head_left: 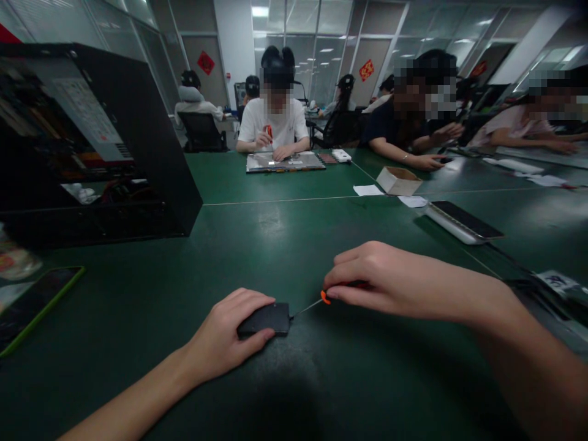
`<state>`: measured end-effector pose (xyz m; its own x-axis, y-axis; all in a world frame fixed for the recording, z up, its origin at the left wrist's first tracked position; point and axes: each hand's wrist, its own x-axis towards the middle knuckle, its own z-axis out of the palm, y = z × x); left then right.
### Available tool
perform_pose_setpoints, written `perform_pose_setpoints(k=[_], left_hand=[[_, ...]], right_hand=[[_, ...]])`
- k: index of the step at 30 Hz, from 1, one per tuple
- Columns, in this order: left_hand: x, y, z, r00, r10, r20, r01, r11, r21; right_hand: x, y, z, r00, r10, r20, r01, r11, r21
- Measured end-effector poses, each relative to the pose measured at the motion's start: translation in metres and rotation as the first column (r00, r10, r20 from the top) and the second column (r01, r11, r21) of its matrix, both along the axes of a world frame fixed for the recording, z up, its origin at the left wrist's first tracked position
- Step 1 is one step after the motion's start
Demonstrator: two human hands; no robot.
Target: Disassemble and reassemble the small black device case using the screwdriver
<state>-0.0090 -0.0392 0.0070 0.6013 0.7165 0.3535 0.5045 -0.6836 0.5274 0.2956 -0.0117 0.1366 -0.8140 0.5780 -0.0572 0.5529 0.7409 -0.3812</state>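
On the green table (pixel 193 275), a small flat black box (pixel 271 319) lies under my left hand (pixel 236 327), whose fingers and thumb clasp its two long sides. My right hand (pixel 367 278) is closed round the handle of a screwdriver (pixel 325 297) with an orange collar. The thin metal shaft slants down to the left, and its tip meets the box's right end. Most of the handle is hidden in my fingers, and I cannot make out what the tip touches there.
An opened black computer case (pixel 138 147) stands at left, near a phone with a green edge (pixel 41 306). To the right are a white device with a dark top (pixel 463 223) and a small cardboard box (pixel 399 180). Across the table a person (pixel 275 122) holds a red-handled tool over a flat panel (pixel 285 162).
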Motion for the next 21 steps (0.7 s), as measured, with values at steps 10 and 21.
perform_pose_setpoints(k=[10, 21], left_hand=[[0.0005, 0.0026, -0.0003, 0.999, -0.035, 0.001, 0.035, 0.999, -0.014], [0.0003, 0.0021, -0.0001, 0.999, -0.035, 0.001, 0.035, 0.999, 0.011]], right_hand=[[0.0001, -0.0003, 0.0029, 0.999, -0.050, -0.007, 0.050, 0.999, -0.003], [0.0039, 0.0041, 0.0004, 0.999, -0.047, 0.009, 0.047, 0.999, -0.024]])
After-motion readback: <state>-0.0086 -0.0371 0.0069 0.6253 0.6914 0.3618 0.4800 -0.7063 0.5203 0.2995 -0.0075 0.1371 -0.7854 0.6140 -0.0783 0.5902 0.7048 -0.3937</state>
